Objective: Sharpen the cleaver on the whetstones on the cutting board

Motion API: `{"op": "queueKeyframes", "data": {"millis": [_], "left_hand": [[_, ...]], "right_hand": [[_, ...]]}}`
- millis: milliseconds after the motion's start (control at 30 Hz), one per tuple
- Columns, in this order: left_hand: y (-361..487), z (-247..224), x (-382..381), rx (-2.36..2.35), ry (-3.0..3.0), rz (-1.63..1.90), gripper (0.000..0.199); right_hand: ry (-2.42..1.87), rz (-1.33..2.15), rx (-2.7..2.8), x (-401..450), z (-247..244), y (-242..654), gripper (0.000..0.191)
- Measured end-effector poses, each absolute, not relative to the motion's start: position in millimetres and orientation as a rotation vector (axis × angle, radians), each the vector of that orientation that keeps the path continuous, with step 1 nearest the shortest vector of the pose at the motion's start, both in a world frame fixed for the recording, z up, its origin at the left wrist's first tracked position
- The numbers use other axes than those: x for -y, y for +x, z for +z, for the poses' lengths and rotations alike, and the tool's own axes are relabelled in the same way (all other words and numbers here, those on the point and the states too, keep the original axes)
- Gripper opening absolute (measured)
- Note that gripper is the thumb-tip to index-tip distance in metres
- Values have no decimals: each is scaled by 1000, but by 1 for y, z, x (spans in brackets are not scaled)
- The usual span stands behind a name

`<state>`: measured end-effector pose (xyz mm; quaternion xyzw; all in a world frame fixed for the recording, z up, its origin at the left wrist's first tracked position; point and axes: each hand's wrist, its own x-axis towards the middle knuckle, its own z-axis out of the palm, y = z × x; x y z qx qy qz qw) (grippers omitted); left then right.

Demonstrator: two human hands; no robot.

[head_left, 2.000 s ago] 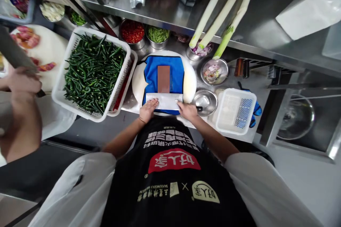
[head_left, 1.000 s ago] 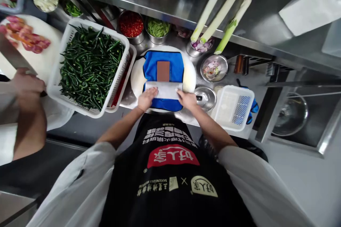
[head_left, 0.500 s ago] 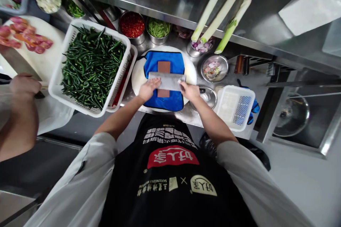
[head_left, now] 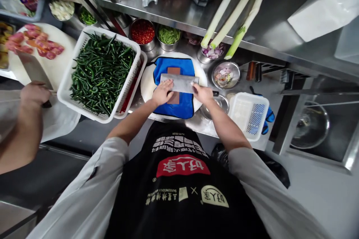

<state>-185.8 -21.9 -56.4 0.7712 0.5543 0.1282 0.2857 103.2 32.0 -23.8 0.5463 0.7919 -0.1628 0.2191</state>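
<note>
A wide-bladed cleaver (head_left: pixel 183 83) lies across a brown whetstone (head_left: pixel 173 99), its face close to or on the stone; contact underneath is hidden. The stone rests on a blue cloth (head_left: pixel 185 105) spread over a round white cutting board (head_left: pixel 201 76). My left hand (head_left: pixel 162 92) presses on the blade's left part with fingers stretched out flat. At the right end, my right hand (head_left: pixel 203 93) is closed around the cleaver, and its dark handle end pokes out beyond the fist.
To the left stands a white basket of green chilies (head_left: pixel 102 74). Beyond it, a co-worker's hand (head_left: pixel 36 93) holds another cleaver (head_left: pixel 35 70) by sliced meat (head_left: pixel 37 41). Metal bowls (head_left: pixel 226 74) line the back under a steel shelf (head_left: pixel 157 11); leeks (head_left: pixel 238 11) overhang it. A white plastic basket (head_left: pixel 238 114) sits right.
The cleaver and both my hands have slid slightly away from me and to the right over the whetstone. The whole view has shifted a little.
</note>
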Motion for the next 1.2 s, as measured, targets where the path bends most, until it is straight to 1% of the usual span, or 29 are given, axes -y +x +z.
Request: {"op": "queueKeyframes", "data": {"millis": [67,200,267,333,433,500,567,633,700,767,867,933,1000,1067,1133,1200], "left_hand": [[-185,-55,21,-1490,2047,358,61],[-167,-45,109,-1356,2044,265,64],[-162,-44,126,-1314,2041,220,64],[-166,-46,94,-1347,2043,229,61],[-177,-52,15,-1438,2044,300,57],[-179,-52,0,-1449,2046,329,58],[-174,-47,34,-1402,2047,310,61],[-163,-42,90,-1332,2037,250,63],[-155,-39,122,-1291,2020,198,65],[-156,-40,106,-1313,2016,194,64],[-168,-46,29,-1407,2029,254,60],[-173,-47,2,-1440,2032,286,60],[-169,-42,23,-1414,2029,284,60],[-159,-36,72,-1340,2018,249,62],[-149,-32,108,-1280,2008,213,64],[-147,-34,101,-1292,2003,216,62]], "right_hand": [[1512,-451,-2197,-30,-21,102,65],[1415,-547,-2077,52,-9,128,58],[1383,-577,-2054,64,-8,136,58],[1421,-557,-2075,36,-12,130,59],[1543,-482,-2135,-28,-18,112,65],[1577,-466,-2155,-34,-18,107,66],[1538,-512,-2123,1,-13,115,63],[1474,-577,-2055,51,-8,131,59],[1452,-590,-2024,76,-7,143,58],[1482,-571,-2031,60,-10,141,59],[1586,-502,-2098,-6,-19,121,64],[1626,-469,-2138,-24,-20,113,68],[1601,-505,-2110,0,-14,117,65],[1540,-583,-2021,46,-6,132,58],[1512,-615,-1964,76,-2,146,57],[1523,-600,-1975,67,-4,148,59]]}}
